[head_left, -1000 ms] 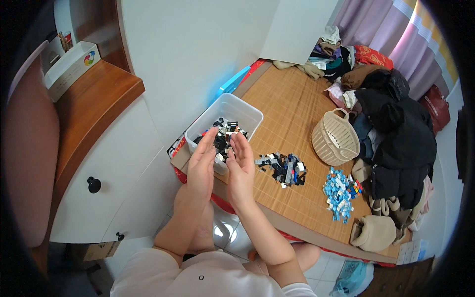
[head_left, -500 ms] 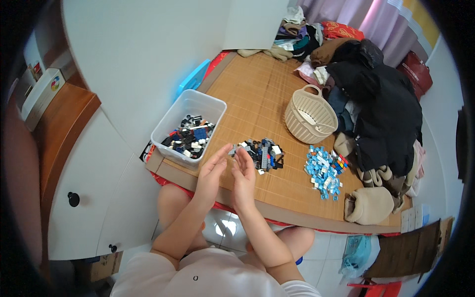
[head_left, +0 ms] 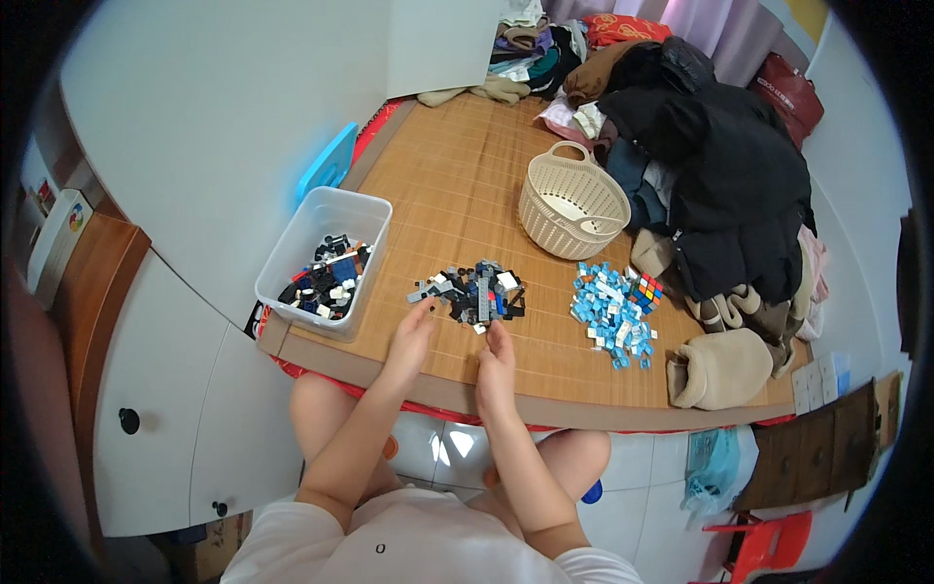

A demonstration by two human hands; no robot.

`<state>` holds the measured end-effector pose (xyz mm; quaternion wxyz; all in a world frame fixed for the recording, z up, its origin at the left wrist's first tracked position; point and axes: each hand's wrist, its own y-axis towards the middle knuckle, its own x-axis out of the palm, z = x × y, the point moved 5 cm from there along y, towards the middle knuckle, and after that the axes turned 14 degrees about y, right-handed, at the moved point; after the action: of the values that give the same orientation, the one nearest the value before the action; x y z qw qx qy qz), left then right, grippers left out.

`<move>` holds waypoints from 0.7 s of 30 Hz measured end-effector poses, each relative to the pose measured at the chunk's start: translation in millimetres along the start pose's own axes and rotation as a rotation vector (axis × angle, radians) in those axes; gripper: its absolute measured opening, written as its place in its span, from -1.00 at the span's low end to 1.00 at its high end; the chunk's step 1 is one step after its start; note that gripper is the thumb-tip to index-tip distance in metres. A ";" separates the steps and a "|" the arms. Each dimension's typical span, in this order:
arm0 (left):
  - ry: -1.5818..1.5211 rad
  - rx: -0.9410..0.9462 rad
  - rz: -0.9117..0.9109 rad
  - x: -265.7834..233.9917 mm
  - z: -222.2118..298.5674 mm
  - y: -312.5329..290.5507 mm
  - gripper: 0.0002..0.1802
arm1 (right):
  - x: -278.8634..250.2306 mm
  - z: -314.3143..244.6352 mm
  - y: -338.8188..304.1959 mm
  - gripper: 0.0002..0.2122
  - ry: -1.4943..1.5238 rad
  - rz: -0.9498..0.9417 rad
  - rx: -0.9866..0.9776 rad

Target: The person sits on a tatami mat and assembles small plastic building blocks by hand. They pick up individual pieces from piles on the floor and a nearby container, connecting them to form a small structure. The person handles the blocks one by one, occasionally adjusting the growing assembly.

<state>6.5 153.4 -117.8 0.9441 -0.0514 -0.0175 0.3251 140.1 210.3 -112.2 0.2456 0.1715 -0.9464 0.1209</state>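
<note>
A loose pile of black, grey, white and blue toy building bricks (head_left: 483,292) lies on the bamboo mat in front of me. At the pile's near left edge is my left hand (head_left: 411,341), open, its fingers stretched toward the bricks. My right hand (head_left: 496,375) is at the near right edge, open with fingers extended and nothing visible in it. The palms face each other with a gap between them. To the left stands a clear plastic bin (head_left: 375,238) with more mixed bricks (head_left: 331,282) in it.
On the right lies a heap of light-blue and white small pieces (head_left: 611,313), with a colourful puzzle cube (head_left: 646,292) beside it. A beige basket (head_left: 574,204) stands behind. Dark clothes (head_left: 730,185) fill the far right; a blue lid (head_left: 328,164) leans behind the bin.
My hands have moved apart and down to either side of the brick pile; before, they were close together in front of it. The view has shifted slightly.
</note>
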 end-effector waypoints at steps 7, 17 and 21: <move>0.417 0.151 -0.098 22.5 -9.3 20.6 -0.57 | 5.2 3.1 3.5 -0.42 -0.068 -0.006 0.018; 0.748 0.393 -0.119 42.2 13.7 -9.4 -0.55 | -1.8 9.2 -0.8 -0.42 -0.132 -0.034 0.065; 0.656 0.287 -0.190 40.6 16.7 -19.9 -0.53 | -8.9 13.7 -8.6 -0.43 -0.081 -0.064 0.066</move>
<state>49.6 164.2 -99.1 0.9231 -0.0180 0.3272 0.2014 144.9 200.5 -127.2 0.2050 0.2144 -0.9451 0.1373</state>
